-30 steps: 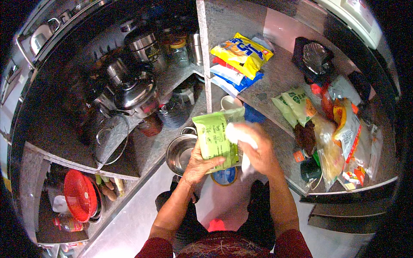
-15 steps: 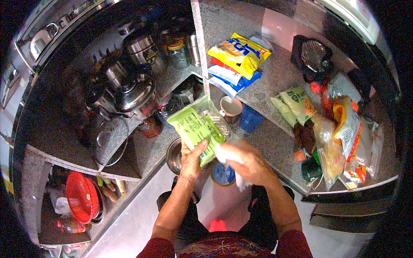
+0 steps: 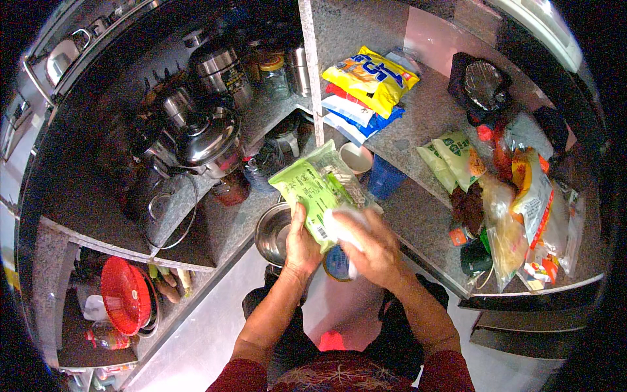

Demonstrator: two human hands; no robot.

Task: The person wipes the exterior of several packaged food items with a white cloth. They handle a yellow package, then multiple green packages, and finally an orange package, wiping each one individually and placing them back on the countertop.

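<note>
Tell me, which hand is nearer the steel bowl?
Left. In the picture, the left hand, holding the green pack, is just right of the steel bowl; the right hand is farther right, beyond the left one.

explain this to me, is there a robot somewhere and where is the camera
There is no machine: each "grip" is simply a person's bare hand. The camera is worn on the head, the left of two, looking down; its fisheye lens bends straight edges near the rim. The left grip holds a green packet. The right grip holds a white cloth or tissue close to it. On the grey speckled surface to the right, a yellow bag lies on other packets. A lidded metal pot stands at the left.
</note>
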